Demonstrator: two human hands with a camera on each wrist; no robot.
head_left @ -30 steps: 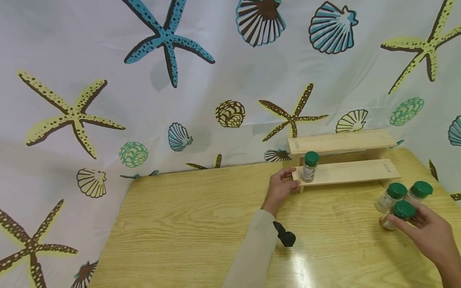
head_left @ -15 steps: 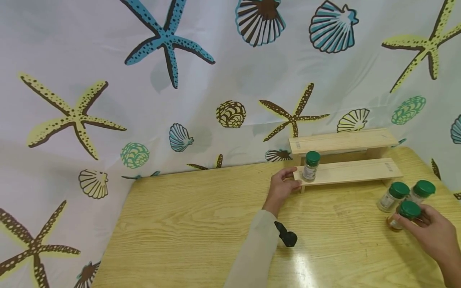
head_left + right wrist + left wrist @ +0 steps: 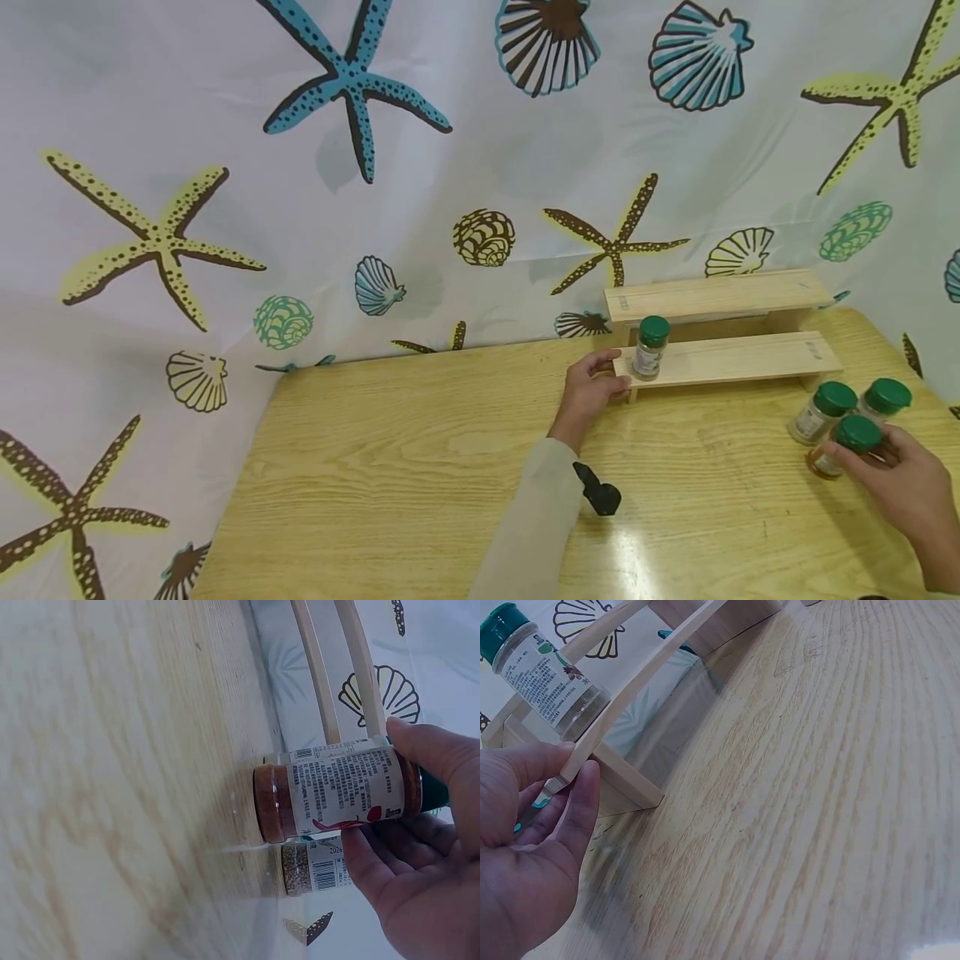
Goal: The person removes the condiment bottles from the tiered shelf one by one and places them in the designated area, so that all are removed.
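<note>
In the head view my left hand [image 3: 587,392] grips the left end of the lower board of a two-step wooden rack [image 3: 738,358], thumb on top and fingers below. A green-capped spice jar [image 3: 547,679] stands upright on that end, just beyond the thumb. At the right, my right hand [image 3: 903,487] holds a seasoning jar [image 3: 341,787] of red-brown powder near its green cap, thumb on one side and fingers on the other. Right behind it stand two more green-capped jars, one with a pale label [image 3: 813,419] and another [image 3: 887,397] partly hidden.
The rack's upper step [image 3: 720,296] runs along the back, by a cloth [image 3: 420,192] printed with starfish and shells. Wood-grain tabletop [image 3: 390,467] extends left and in front. A black clip-like piece [image 3: 600,493] sits at the left sleeve.
My right hand has shifted the held jar slightly right, closer in front of the other two jars. The left hand keeps its grip on the rack, and the head view has drifted a little.
</note>
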